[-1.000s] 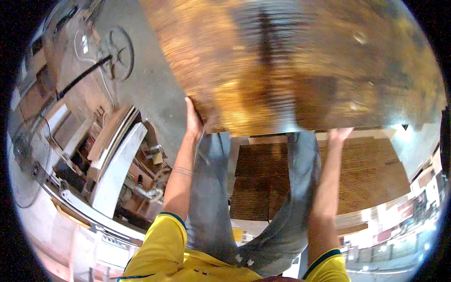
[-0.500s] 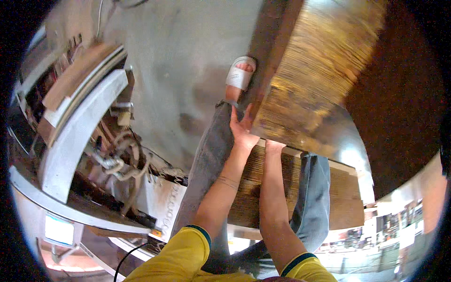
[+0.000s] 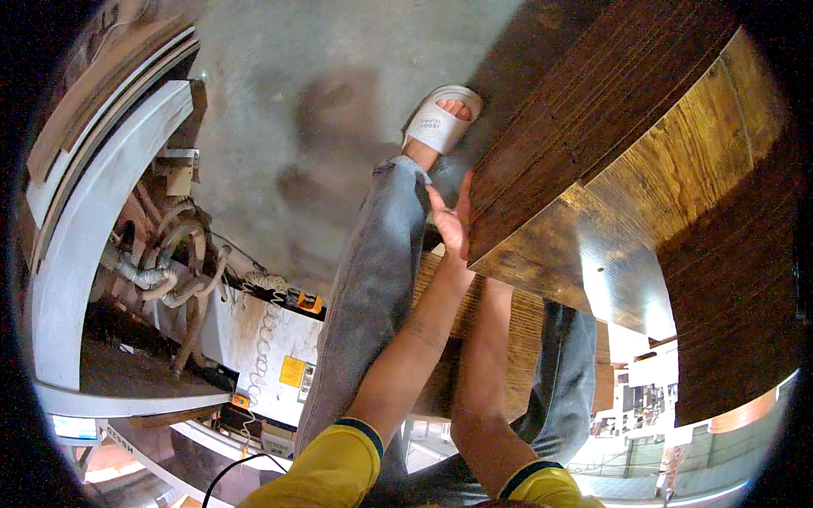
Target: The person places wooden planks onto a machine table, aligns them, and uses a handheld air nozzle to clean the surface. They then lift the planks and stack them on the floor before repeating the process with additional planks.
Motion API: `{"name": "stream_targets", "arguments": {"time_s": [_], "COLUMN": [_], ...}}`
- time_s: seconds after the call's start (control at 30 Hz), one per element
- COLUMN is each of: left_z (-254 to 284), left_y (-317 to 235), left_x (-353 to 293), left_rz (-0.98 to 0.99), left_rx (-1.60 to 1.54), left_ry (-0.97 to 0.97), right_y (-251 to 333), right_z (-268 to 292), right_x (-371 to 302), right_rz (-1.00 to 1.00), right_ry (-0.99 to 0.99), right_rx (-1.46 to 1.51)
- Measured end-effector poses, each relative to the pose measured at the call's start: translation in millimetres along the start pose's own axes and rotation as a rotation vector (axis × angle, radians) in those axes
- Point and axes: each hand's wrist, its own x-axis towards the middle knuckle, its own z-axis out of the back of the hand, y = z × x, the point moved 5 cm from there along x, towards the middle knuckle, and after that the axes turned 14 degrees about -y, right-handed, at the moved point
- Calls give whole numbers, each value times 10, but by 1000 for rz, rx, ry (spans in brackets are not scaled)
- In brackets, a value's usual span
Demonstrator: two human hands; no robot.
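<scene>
A large dark-brown wood-grain panel piece (image 3: 563,127) takes up the right side, its boards meeting at angles. At its near left corner is my left hand (image 3: 451,224), palm and fingers against the side, thumb stretched out and apart from the fingers. My right forearm (image 3: 483,339) reaches under the same piece; the right hand is hidden beneath it, so its fingers do not show. Below the forearms, between my legs, is more brown wood-grain board (image 3: 521,317).
My foot in a white slide sandal (image 3: 445,123) rests on the grey concrete floor (image 3: 254,102), left of the panel piece. A machine with a curved-looking white beam (image 3: 114,195), ribbed hoses (image 3: 174,262) and a coiled cable (image 3: 264,339) stands at the left. Cluttered shelving (image 3: 648,398) shows at lower right.
The wooden panel piece has turned and shifted, showing more of its dark side board. My left hand has moved slightly right along with it. The right hand has gone further under the piece.
</scene>
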Motion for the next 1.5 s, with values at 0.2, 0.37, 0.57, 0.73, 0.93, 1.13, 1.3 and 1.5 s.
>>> {"name": "stream_targets", "arguments": {"time_s": [0.2, 0.37, 0.57, 0.73, 0.93, 1.13, 1.3, 1.5], "left_z": [65, 24, -256, -717, -1005, -823, -684, -979], "left_y": [-39, -55, -283, -518, -511, -328, -1366, 901], "left_x": [64, 141, 189, -160, -754, -1359, -1727, -2615], "left_rz": [-24, -121, -447, -756, -659, -520, -569, 594], "left_rx": [83, 416, 1315, 1785, 1775, 2023, 2237, 3126], "left_ry": [12, -239, -290, -199, -264, -513, -282, -145], "right_y": [-92, -9, 91, -250, -294, -608, -480, -438], "right_z": [-35, 16, 132, -750, -214, 58, -472, -498], "right_x": [-58, 13, 121, -618, -614, -556, -859, -783], "right_rz": [6, 12, -12, 135, 92, 181, 201, 168], "right_ry": [-18, 6, 112, 0, 153, -449, -410, -329], "right_rx": [25, 48, 183, 103, 175, -246, -408, -471]}}
